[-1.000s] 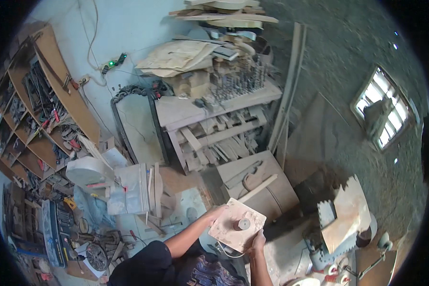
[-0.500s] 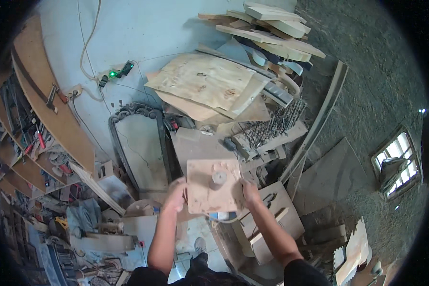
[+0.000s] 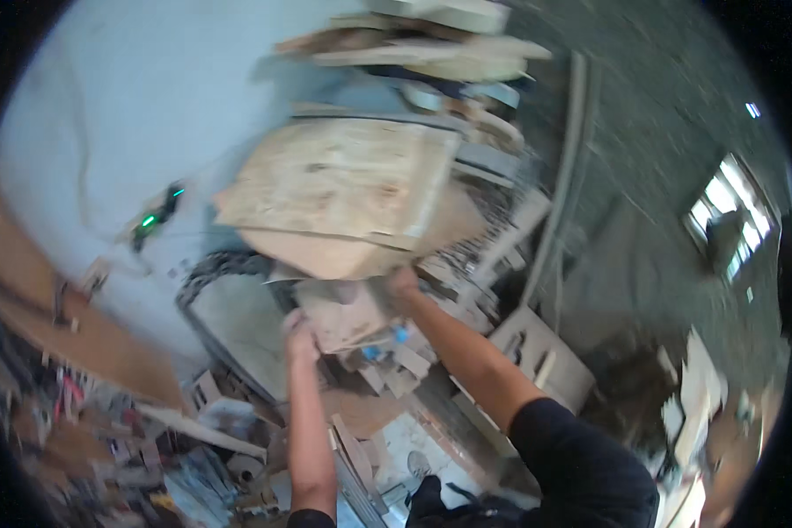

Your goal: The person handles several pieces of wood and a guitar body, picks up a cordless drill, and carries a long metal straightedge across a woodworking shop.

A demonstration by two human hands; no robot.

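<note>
Both hands hold a squarish wooden board [image 3: 334,327], out in front at arm's length. On its upper side stands a short round peg [image 3: 348,291], blurred, near the far edge. My left hand [image 3: 300,337] is closed on the board's left edge. Closed at the right far corner is my right hand [image 3: 402,286], its fingers partly hidden. The board's far part lies close to the overhanging plywood sheets [image 3: 326,176]; blur keeps me from telling whether they touch.
Several wood planks [image 3: 431,53] are stacked behind the plywood. An ornate dark frame [image 3: 238,308] leans at the left wall. Shelving with tools [image 3: 70,370] stands left. Wood offcuts [image 3: 405,370] lie below the board. A box-like wooden piece [image 3: 546,356] sits at right.
Both hands have carried the board away from my body, toward the plywood sheets. My view has turned and the picture is blurred. Blue items and offcuts now show below the board.
</note>
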